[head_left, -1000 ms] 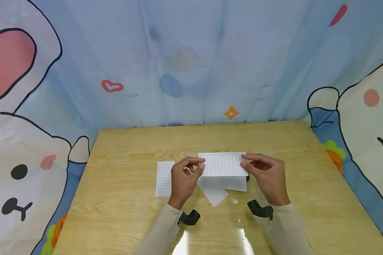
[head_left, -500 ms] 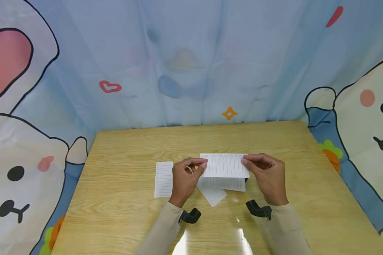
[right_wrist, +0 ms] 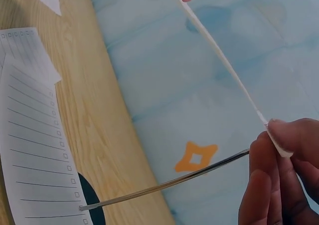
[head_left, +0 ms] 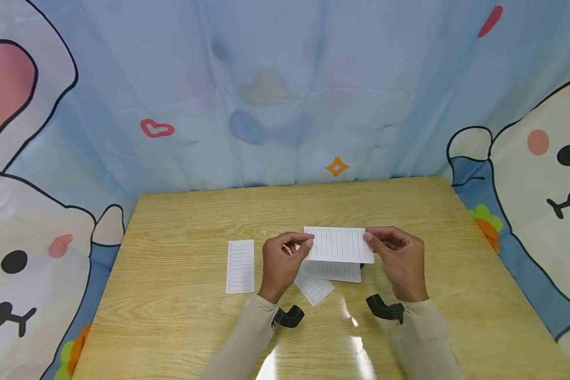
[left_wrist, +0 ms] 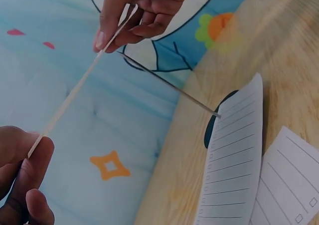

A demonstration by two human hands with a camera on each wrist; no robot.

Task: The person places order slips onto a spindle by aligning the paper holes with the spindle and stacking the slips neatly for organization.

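A lined white card [head_left: 339, 245] is held up between both hands. My left hand [head_left: 280, 266] pinches its left end between thumb and fingers, and my right hand [head_left: 401, 264] pinches the right end. Both wrist views show the card almost edge-on. A thin metal spike [left_wrist: 169, 84] rises from a dark round base [left_wrist: 208, 134], its tip close to the right hand's fingers and the card. Low on that spike, another lined card [left_wrist: 232, 157] is pierced through near one edge. In the head view the raised card hides the spike.
Partly under the pierced card, a further lined card [head_left: 315, 290] lies askew on the wooden table [head_left: 180, 316]. One more lined card [head_left: 240, 266] lies left of the left hand. A blue cartoon curtain [head_left: 275, 95] hangs behind the table.
Both hands and the raised card have shifted slightly to the right over the table, still in the same pinch. The head view has turned a little. The cards on the table stay put.
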